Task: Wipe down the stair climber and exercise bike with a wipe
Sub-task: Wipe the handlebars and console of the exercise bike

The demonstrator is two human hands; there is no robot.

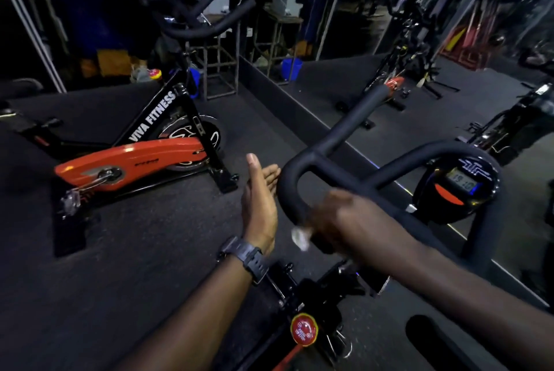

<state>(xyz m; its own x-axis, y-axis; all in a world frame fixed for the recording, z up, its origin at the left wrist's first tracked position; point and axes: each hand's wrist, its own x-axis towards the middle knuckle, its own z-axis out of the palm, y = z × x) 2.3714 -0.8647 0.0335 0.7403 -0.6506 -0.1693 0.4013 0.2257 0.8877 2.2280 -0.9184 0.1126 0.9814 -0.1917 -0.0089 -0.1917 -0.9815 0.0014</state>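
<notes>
Head view: right hand clamps the white wipe round the near bike's handlebar at its left bend; left hand flat, empty, just beside. Risk: loose wipe tail slips free if the grip eases on the curve.

We stand in a dim gym on dark rubber flooring. A mirrored wall runs along our right, a metal stand beside a blue bucket ahead.
</notes>
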